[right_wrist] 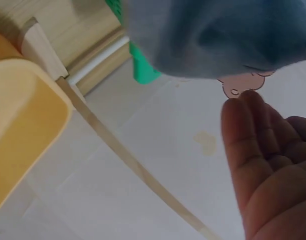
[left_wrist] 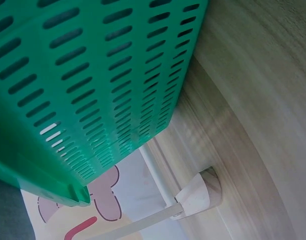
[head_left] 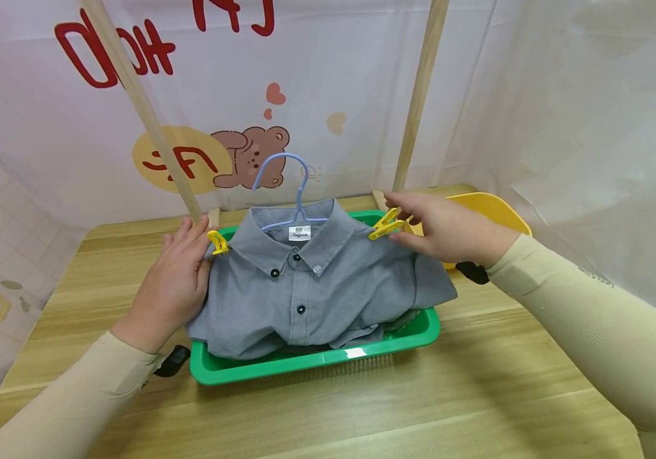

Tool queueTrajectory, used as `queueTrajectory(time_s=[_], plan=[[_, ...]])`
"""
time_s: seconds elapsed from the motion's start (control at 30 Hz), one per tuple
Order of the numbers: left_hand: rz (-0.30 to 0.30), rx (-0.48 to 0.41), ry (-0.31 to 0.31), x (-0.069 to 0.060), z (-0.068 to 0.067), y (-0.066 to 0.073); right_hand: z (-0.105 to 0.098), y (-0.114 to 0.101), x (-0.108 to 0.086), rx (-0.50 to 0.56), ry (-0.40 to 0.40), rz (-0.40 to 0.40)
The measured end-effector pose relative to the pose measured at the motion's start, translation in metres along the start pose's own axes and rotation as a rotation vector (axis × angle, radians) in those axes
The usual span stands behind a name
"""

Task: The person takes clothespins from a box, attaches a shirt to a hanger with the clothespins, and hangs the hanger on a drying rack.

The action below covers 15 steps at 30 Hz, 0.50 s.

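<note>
A grey button-up shirt (head_left: 328,293) lies bunched over a green basket (head_left: 316,366), with a blue hanger (head_left: 303,185) inside its collar. Yellow clothespins sit at both shoulders: the left clothespin (head_left: 218,243) and the right clothespin (head_left: 386,224). My left hand (head_left: 173,284) rests against the shirt's left shoulder, fingers extended beside the left clothespin. Thumb and fingers of my right hand (head_left: 448,228) are spread around the handle end of the right clothespin, without a visible firm pinch. In the right wrist view, the right hand's fingers (right_wrist: 238,135) look nearly straight; the clothespin is hidden there.
A yellow bin (head_left: 491,207) stands behind my right hand. Two wooden poles, a left pole (head_left: 150,121) and a right pole (head_left: 419,95), rise at the table's back edge before a printed white curtain (head_left: 350,57). The basket rests on a wooden table (head_left: 362,414).
</note>
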State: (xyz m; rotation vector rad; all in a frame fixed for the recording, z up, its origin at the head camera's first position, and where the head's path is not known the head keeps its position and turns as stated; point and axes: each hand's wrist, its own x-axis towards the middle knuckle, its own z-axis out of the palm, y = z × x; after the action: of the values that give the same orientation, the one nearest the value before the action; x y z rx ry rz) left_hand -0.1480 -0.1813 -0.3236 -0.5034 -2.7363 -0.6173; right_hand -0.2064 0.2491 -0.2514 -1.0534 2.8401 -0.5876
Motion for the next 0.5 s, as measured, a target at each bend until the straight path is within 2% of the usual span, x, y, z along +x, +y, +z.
queueTrajectory(time_s=[0.1,0.3,0.5], plan=[[-0.003,-0.002,-0.003,0.0,0.0,0.0,0.004,0.005,-0.001,-0.018,-0.023,0.024],[-0.006,0.001,-0.003,0.0,0.0,0.0,0.01,0.009,-0.003,-0.041,-0.04,0.001],[-0.007,-0.004,0.001,0.0,0.001,0.001,0.015,0.009,-0.002,-0.044,-0.065,0.028]])
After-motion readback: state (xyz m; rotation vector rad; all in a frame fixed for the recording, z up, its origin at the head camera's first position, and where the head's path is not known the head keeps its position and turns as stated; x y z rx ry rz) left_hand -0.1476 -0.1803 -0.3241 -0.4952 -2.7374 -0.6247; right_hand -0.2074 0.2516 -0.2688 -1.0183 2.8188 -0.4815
